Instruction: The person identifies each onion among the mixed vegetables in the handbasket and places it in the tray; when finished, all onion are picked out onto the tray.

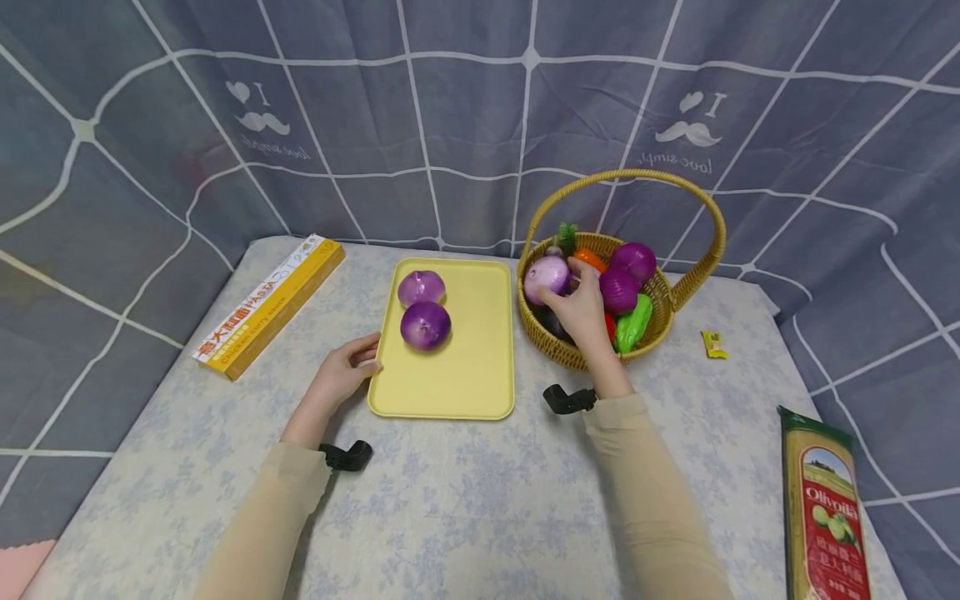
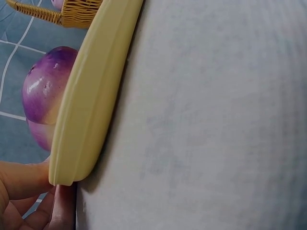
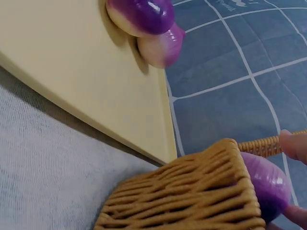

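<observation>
A pale yellow tray (image 1: 472,350) lies on the table, carrying a lighter purple onion (image 1: 422,288) and a dark purple round vegetable (image 1: 425,326) side by side. My left hand (image 1: 342,371) holds the tray's left edge; in the left wrist view the thumb (image 2: 26,178) is on the rim and the other fingers are lower. At the wicker basket (image 1: 558,354), my right hand (image 1: 583,310) grips a pale purple onion (image 1: 546,279) between thumb and fingers. In the right wrist view this onion (image 3: 268,184) shows just beyond the basket rim, partly hidden by it.
Inside the basket are purple onions (image 1: 619,290), a green pepper (image 1: 634,323) and orange and red pieces; its tall handle (image 1: 637,173) arches above. A pasta box (image 1: 270,308) lies at left, a small yellow packet (image 1: 714,344) and a pasta bag (image 1: 825,508) at right.
</observation>
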`<state>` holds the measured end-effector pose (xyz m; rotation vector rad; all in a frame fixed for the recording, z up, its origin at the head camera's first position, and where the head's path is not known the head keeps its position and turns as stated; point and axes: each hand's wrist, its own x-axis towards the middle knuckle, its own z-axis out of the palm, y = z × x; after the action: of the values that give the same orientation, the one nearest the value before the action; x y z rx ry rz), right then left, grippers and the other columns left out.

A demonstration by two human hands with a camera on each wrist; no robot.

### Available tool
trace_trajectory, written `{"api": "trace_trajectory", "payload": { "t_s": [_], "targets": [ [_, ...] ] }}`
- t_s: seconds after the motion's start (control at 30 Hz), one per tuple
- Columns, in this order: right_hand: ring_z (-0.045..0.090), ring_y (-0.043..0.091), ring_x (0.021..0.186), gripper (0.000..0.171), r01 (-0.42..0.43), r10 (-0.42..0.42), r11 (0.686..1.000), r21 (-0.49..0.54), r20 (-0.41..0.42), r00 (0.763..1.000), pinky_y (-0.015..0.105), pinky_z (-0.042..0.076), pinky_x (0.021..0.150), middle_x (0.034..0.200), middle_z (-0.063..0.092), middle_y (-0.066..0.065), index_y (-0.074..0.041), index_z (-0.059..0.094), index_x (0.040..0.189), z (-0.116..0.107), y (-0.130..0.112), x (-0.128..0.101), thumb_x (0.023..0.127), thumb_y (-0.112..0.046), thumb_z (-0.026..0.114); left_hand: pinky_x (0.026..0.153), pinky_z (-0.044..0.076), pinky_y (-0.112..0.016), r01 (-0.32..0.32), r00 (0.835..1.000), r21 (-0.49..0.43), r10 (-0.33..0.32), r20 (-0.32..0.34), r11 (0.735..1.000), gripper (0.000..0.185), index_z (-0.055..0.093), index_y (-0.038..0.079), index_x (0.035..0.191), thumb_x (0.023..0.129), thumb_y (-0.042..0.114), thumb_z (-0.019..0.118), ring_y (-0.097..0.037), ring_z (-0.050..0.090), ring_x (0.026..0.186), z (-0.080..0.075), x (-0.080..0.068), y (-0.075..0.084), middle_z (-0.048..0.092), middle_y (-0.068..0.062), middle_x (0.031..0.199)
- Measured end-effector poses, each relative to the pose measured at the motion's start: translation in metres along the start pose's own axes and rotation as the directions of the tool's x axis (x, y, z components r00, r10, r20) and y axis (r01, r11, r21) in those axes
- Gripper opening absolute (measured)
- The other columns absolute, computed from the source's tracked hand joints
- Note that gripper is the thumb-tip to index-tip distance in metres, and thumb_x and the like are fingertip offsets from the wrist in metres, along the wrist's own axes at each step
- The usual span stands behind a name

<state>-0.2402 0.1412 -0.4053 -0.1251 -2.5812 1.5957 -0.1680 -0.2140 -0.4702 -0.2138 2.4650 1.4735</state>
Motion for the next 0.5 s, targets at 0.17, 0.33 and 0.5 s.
{"api": "trace_trajectory", "payload": {
  "t_s": [0.17,0.33,0.5],
  "targets": [
    [0.043,0.033,0.133,0.082,-0.014,0.014,0.999,-0.037,-0.004,1.000,0.044,0.040,0.114,0.144,0.039,0.021,-0.001,0.035,0.147,0.006,0.000,0.005,0.082,-0.026,0.078,0.108,0.047,-0.042,0.007,1.000,-0.003,-0.007,0.005,1.000,0.058,0.035,0.008,0.153,0.099,0.005,0.056,-0.033,0.049,0.134,0.000,0.000,0.001,0.049,-0.021,0.146],
    [0.042,0.033,0.136,0.083,-0.028,0.027,0.998,-0.048,-0.020,0.999,0.045,0.038,0.116,0.146,0.041,0.021,-0.001,0.034,0.147,0.011,0.001,0.010,0.082,-0.025,0.078,0.109,0.046,-0.042,0.005,1.000,-0.007,-0.005,0.003,1.000,0.058,0.035,0.008,0.153,0.099,0.005,0.056,-0.033,0.049,0.135,-0.001,-0.001,0.000,0.049,-0.021,0.146],
    [0.043,0.033,0.136,0.081,-0.043,0.041,0.997,-0.058,-0.041,0.998,0.045,0.038,0.116,0.146,0.042,0.021,-0.001,0.035,0.146,0.013,0.000,0.011,0.082,-0.024,0.078,0.108,0.046,-0.042,-0.004,1.000,-0.005,0.004,-0.001,1.000,0.058,0.036,0.007,0.153,0.099,0.005,0.056,-0.033,0.049,0.134,-0.001,0.000,-0.001,0.050,-0.022,0.145]
  ]
}}
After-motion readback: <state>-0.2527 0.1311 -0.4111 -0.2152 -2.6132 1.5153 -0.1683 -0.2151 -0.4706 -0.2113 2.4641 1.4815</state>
